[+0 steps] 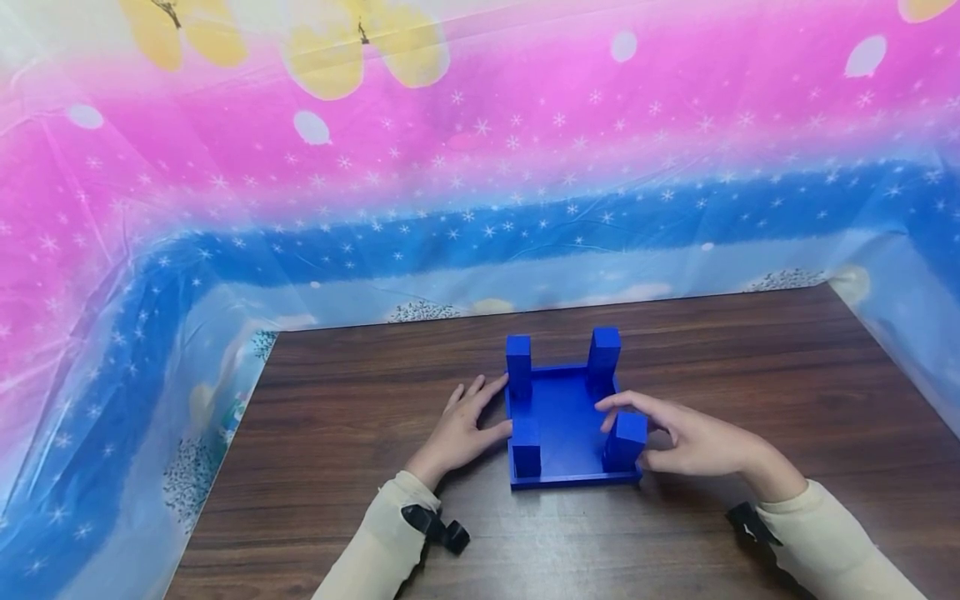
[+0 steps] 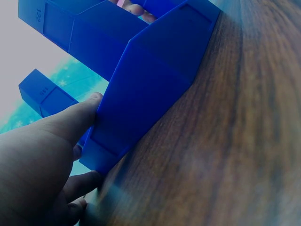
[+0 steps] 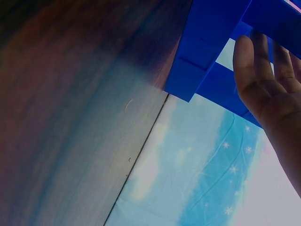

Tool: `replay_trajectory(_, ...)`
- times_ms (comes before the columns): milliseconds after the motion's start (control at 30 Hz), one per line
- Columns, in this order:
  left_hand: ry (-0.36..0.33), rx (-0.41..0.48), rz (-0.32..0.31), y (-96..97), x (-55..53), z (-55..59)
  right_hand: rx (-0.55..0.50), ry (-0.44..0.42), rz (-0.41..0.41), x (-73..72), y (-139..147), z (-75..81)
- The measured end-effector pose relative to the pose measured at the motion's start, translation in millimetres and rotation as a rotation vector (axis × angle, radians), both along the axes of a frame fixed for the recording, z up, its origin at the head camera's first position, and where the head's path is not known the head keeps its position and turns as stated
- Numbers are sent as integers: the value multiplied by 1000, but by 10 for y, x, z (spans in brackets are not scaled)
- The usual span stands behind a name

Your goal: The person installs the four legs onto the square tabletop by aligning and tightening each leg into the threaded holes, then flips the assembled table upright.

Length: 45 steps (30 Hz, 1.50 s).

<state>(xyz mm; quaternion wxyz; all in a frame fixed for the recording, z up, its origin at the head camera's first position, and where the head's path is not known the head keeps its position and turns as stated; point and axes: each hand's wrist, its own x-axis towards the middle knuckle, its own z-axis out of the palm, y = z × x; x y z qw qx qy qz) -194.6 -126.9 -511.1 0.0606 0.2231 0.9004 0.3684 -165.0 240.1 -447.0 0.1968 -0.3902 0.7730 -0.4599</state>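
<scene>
A blue plastic tray-like base (image 1: 566,421) with a low rim lies on the table, and several square blue posts stand up from its corners. My left hand (image 1: 461,429) rests at its left side with fingers spread, thumb and fingertips against the rim. In the left wrist view the thumb touches the base's side wall (image 2: 136,108); numbers are marked on the post ends, such as the far post (image 2: 40,92). Around the front right post (image 1: 626,446) my right hand (image 1: 701,437) hovers with loosely bent fingers. The right wrist view shows those fingers (image 3: 258,70) relaxed beside the post, not visibly gripping it.
Under the base is a dark wood-grain table (image 1: 345,400). Behind and at the sides hangs a pink and blue cloth (image 1: 480,200) with snowflakes and butterflies. Black straps (image 1: 435,527) sit at both wrists over pale sleeves (image 1: 832,542).
</scene>
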Motion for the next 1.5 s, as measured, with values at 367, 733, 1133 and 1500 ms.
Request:
replay_trajectory(367,-1,7,-2,-5,4,-9,-42,-39,7,1,0,-29)
replay_trajectory(733,1,9,0,-6,3,-19,20,-75,-53,11,-9,-18)
replay_trajectory(1133,-16,3,2,-6,12,-11,53,-52,-85,16,-8,-20)
replay_trajectory(1500,-28,3,5,-5,9,18,117,35,-118,-1,-1,-26)
